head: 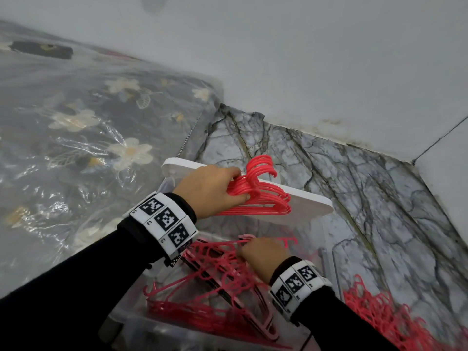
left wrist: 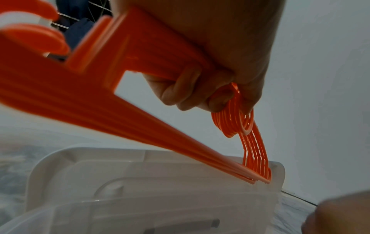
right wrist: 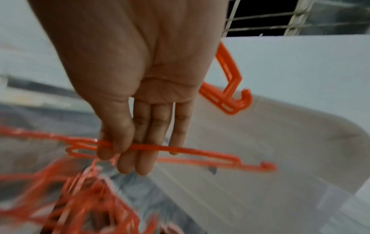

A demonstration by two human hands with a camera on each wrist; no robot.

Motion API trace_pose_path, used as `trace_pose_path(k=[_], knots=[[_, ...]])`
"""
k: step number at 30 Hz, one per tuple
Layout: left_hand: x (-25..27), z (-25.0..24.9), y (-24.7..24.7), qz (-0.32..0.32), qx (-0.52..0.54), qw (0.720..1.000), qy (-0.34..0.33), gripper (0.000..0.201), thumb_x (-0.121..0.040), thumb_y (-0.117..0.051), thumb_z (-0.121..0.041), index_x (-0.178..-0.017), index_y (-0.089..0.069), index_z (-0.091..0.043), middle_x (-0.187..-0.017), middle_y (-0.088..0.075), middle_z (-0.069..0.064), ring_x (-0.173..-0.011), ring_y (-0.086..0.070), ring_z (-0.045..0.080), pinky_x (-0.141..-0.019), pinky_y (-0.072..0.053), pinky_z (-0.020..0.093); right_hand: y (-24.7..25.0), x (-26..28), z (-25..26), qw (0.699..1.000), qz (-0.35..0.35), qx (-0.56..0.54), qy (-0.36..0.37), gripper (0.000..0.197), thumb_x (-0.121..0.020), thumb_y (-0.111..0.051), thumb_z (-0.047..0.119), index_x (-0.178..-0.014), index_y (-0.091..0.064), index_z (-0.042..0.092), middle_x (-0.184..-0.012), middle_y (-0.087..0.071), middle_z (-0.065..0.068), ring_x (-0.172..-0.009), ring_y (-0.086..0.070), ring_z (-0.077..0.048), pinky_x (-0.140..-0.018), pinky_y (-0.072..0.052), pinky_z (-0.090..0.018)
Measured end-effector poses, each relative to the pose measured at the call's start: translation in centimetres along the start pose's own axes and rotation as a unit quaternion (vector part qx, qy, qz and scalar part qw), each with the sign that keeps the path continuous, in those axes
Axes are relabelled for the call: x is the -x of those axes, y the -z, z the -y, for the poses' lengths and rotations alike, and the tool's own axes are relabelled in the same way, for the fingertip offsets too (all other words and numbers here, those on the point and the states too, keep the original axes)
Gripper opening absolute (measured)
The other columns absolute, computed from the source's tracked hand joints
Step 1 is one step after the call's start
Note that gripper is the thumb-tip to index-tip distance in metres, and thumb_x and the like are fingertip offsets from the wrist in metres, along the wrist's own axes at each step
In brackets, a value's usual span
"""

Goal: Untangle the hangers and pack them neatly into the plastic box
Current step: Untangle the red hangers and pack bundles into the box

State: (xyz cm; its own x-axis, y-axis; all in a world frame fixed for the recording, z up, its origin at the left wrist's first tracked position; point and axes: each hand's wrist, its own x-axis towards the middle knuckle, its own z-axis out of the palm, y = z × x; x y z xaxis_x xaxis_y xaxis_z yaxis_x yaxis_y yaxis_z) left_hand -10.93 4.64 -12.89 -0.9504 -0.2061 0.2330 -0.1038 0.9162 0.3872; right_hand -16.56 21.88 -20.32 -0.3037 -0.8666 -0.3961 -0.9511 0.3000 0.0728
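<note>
Aligned hanger stack (head: 255, 196) is gripped above the plastic box (head: 326, 252) by curled left hand (head: 210, 190), kept sorted, while one hanger (right wrist: 180, 149) inside is pinched by right hand (right wrist: 140, 95) for placing

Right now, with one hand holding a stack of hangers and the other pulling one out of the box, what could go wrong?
1. The right hand pinches a single hanger that looks hooked into the tangled hangers in the plastic box; pulling may drag others out or bend it.
2. The left hand grips the aligned stack at one end; it could fan apart.
</note>
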Motion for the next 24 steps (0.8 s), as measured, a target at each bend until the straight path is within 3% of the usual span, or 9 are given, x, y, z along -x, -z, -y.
trace_pose_path(k=[2,4,9,11,15,17,20,22,24], knots=[[0.0,0.2,0.0,-0.005,0.002,1.0,0.003,0.045,-0.081,-0.055,-0.062,-0.098,-0.06,-0.021,-0.08,-0.065,-0.004,-0.077,-0.061,0.018,-0.061,-0.038,0.029,1.5,1.2,-0.6,0.998,-0.042,-0.049,-0.003,0.021,-0.093,-0.044,0.017,-0.108,-0.058,0.019,-0.106,-0.065,-0.01,-0.101,-0.061,-0.031,-0.073,-0.043,-0.035],[0.1,0.3,0.0,-0.007,0.002,1.0,0.002,0.048,-0.08,-0.055,-0.064,-0.102,-0.06,-0.021,-0.085,-0.067,-0.002,-0.079,-0.062,0.018,-0.065,-0.043,0.03,2.6,2.5,-1.3,0.992,-0.082,-0.094,-0.008,0.019,-0.091,-0.046,0.018,-0.104,-0.058,0.024,-0.105,-0.067,-0.004,-0.101,-0.061,-0.027,-0.077,-0.046,-0.035],[0.3,0.3,0.1,0.007,-0.002,1.0,0.011,0.057,-0.073,-0.053,-0.075,-0.096,-0.058,-0.023,-0.078,-0.062,-0.007,-0.068,-0.053,0.011,-0.054,-0.032,0.026,4.1,4.1,-3.2,0.972,-0.133,-0.186,-0.054,0.028,-0.095,-0.045,0.017,-0.121,-0.053,0.023,-0.109,-0.067,-0.002,-0.102,-0.062,-0.023,-0.086,-0.049,-0.038],[0.3,0.3,0.1,0.02,0.011,1.0,0.013,0.063,-0.066,-0.051,-0.081,-0.093,-0.057,-0.023,-0.074,-0.06,-0.008,-0.066,-0.052,0.008,-0.053,-0.031,0.021,4.4,4.3,-4.0,0.964,-0.16,-0.203,-0.06,0.024,-0.095,-0.044,0.013,-0.116,-0.053,0.017,-0.104,-0.067,-0.003,-0.097,-0.062,-0.023,-0.084,-0.048,-0.037],[0.3,0.3,0.0,0.034,0.043,0.998,0.013,0.073,-0.055,-0.047,-0.085,-0.096,-0.056,-0.025,-0.08,-0.062,-0.009,-0.068,-0.052,0.006,-0.056,-0.031,0.016,5.2,4.7,-4.9,0.944,-0.21,-0.249,-0.049,0.015,-0.091,-0.05,0.006,-0.103,-0.059,0.012,-0.096,-0.064,0.0,-0.091,-0.059,-0.017,-0.075,-0.04,-0.024],[0.3,0.1,-0.1,0.043,0.058,0.997,0.014,0.072,-0.054,-0.048,-0.084,-0.094,-0.056,-0.025,-0.077,-0.059,-0.01,-0.066,-0.049,0.002,-0.056,-0.031,0.015,5.5,4.7,-5.1,0.932,-0.245,-0.264,-0.035,0.011,-0.09,-0.054,0.004,-0.098,-0.061,0.009,-0.092,-0.057,0.002,-0.087,-0.054,-0.015,-0.072,-0.033,-0.018],[0.2,-0.1,-0.2,0.046,0.06,0.997,0.013,0.064,-0.057,-0.046,-0.083,-0.086,-0.053,-0.026,-0.069,-0.054,-0.013,-0.063,-0.048,-0.002,-0.055,-0.032,0.018,5.9,4.6,-5.0,0.911,-0.293,-0.288,-0.034,0.01,-0.088,-0.057,0.002,-0.096,-0.062,0.005,-0.089,-0.051,0.005,-0.082,-0.045,-0.007,-0.071,-0.032,-0.01],[0.2,-0.3,-0.4,0.045,0.067,0.997,0.017,0.061,-0.062,-0.042,-0.083,-0.082,-0.052,-0.026,-0.069,-0.056,-0.01,-0.065,-0.051,0.002,-0.058,-0.039,0.024,6.0,4.6,-5.0,0.901,-0.313,-0.296,-0.046,0.011,-0.087,-0.059,0.003,-0.097,-0.062,0.005,-0.09,-0.056,0.003,-0.085,-0.049,-0.01,-0.073,-0.034,-0.013],[0.2,-0.5,-0.6,0.045,0.082,0.995,0.026,0.062,-0.065,-0.04,-0.083,-0.082,-0.055,-0.026,-0.072,-0.059,-0.008,-0.068,-0.055,0.008,-0.065,-0.045,0.031,6.0,4.5,-5.0,0.902,-0.325,-0.278,-0.063,0.01,-0.087,-0.061,0.008,-0.097,-0.064,0.009,-0.092,-0.063,0.001,-0.089,-0.054,-0.016,-0.077,-0.039,-0.024]])
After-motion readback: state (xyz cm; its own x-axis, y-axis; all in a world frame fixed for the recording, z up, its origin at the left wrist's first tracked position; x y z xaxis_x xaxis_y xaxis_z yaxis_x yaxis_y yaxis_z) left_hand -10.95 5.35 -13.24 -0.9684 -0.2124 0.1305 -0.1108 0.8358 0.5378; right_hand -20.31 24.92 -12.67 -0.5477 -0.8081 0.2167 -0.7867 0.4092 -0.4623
